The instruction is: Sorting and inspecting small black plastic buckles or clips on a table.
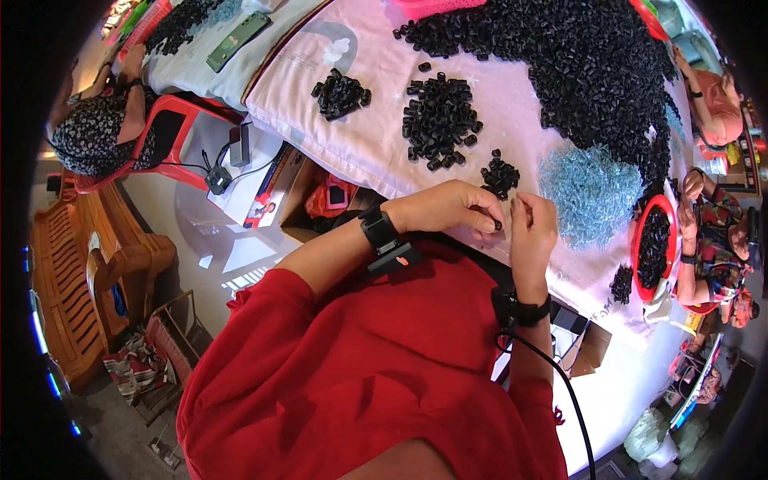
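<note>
The person's left hand pinches a small black ring between its fingertips, close above the near edge of the table. The right hand is raised just beside it, fingers curled together near the ring; whether it grips anything cannot be told. Just beyond the hands lies a small heap of black rings, with a bigger heap farther off and a huge pile at the far right. A tangle of pale blue wire pieces sits to the right, next to a red bowl of black rings.
</note>
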Motion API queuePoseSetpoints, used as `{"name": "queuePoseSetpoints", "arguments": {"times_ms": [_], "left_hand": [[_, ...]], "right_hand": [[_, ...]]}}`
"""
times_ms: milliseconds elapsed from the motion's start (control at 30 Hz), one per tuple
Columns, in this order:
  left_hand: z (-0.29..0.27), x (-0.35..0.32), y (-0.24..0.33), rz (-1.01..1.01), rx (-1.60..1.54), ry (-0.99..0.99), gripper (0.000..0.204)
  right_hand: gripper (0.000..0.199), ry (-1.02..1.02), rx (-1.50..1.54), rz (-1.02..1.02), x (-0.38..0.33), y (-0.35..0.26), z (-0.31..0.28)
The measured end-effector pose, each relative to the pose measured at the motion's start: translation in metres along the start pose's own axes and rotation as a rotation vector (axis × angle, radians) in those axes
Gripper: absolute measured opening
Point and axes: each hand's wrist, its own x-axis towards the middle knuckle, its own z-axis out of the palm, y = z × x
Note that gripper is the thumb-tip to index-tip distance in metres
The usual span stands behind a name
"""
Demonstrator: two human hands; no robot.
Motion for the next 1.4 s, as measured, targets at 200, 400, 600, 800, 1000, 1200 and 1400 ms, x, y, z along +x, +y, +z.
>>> {"name": "queuePoseSetpoints", "arguments": {"times_ms": [200, 400, 600, 800, 1000, 1200, 1400], "left_hand": [[-0.003, 0.0, -0.004, 0.021, 0.06, -0.004, 0.018], [-0.003, 0.0, -0.006, -0.003, -0.019, 0.002, 0.02], [0.005, -0.004, 0.003, -0.009, -0.118, 0.053, 0.026], [0.016, -0.004, 0.004, 0.054, -0.059, 0.091, 0.03], [0.027, -0.005, 0.006, 0.07, -0.022, 0.187, 0.027], [0.033, -0.008, 0.011, 0.083, 0.095, 0.224, 0.024], [0.036, -0.01, 0.012, 0.072, 0.12, 0.239, 0.025]], "right_hand": [[0.01, -0.022, -0.164, -0.09, 0.004, -0.007, 0.011], [0.011, -0.004, -0.095, -0.09, 0.002, -0.007, 0.009], [0.016, -0.025, 0.191, 0.299, -0.007, -0.018, -0.018], [0.023, -0.075, 0.255, 0.224, -0.013, -0.038, -0.044], [0.021, -0.056, 0.044, -0.015, -0.015, -0.058, -0.051], [0.019, 0.01, -0.04, -0.12, -0.018, -0.057, -0.046], [0.02, 0.013, -0.028, -0.119, -0.02, -0.055, -0.042]]}}
